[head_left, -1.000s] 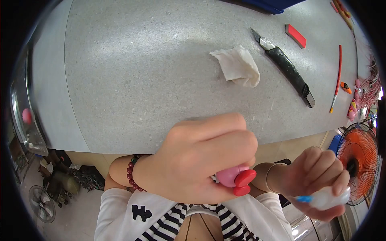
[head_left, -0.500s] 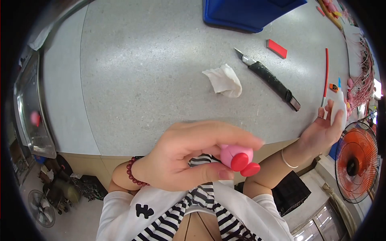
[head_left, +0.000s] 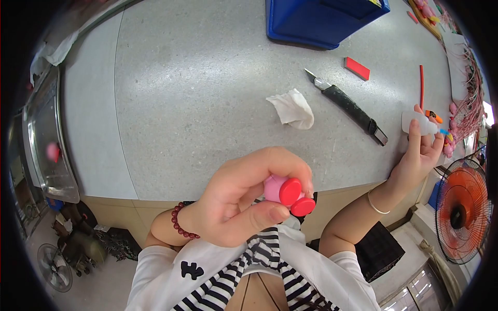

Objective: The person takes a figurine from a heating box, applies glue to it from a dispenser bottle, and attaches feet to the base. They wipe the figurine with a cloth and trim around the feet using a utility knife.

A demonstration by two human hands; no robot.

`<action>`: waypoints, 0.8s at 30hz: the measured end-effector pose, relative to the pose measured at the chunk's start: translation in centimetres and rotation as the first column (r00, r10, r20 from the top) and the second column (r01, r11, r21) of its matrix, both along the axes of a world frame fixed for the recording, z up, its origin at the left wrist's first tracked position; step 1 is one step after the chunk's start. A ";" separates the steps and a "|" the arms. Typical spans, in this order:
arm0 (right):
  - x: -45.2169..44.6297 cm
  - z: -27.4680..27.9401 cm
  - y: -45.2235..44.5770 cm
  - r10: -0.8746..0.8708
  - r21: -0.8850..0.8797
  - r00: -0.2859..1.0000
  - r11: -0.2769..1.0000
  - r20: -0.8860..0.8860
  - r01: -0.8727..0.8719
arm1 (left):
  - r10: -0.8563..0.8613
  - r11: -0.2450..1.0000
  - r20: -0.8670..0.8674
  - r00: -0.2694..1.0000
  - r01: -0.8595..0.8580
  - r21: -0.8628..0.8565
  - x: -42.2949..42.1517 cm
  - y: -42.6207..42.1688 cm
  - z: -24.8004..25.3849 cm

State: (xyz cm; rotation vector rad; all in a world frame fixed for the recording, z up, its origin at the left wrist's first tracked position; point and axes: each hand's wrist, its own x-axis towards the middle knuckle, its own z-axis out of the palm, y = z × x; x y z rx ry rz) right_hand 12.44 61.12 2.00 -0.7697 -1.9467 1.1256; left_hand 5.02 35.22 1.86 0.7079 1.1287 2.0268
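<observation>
Near the table's front edge, my left hand (head_left: pixel 249 194) wraps its thumb and fingers around a small pink figure with two red oval feet (head_left: pixel 290 191). The feet face out past my fingertips; most of the pink body is hidden in the palm. Off to the right, my right hand (head_left: pixel 417 155) holds a small white squeeze bottle with a blue tip (head_left: pixel 417 123). It lies nearly sideways in my fingers, its tip pointing right. A crumpled white cloth or tissue (head_left: pixel 294 110) and a black-handled utility knife (head_left: pixel 353 106) rest on the table between and beyond my hands.
A red block (head_left: pixel 357 68) lies beyond the knife, near a blue bin (head_left: pixel 321 26). At right are a thin red stick (head_left: pixel 422 85), an orange-and-black item (head_left: pixel 433 116), pink pieces with stems (head_left: pixel 469 78) and an orange fan (head_left: pixel 459 215). A metal tray (head_left: pixel 52 140) stands left.
My left hand has shifted slightly left and turned the pink figure a little. In my right hand, the bottle has swung from upright to nearly sideways, with its tip to the right.
</observation>
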 end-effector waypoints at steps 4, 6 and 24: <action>0.0 0.2 -0.6 -0.016 0.056 1.000 0.998 -0.023 0.017 | 0.048 0.998 0.154 0.987 -0.040 -0.053 0.3 -0.2 0.6; 0.0 0.2 -1.2 -0.087 0.228 0.983 0.966 -0.159 0.122 | 0.069 0.996 0.184 0.981 -0.057 -0.070 0.2 -0.3 0.8; -2.2 1.6 -11.1 0.418 -0.068 0.899 0.901 -0.131 -0.429 | -0.195 0.976 0.440 0.877 0.130 0.174 -0.6 -1.1 0.2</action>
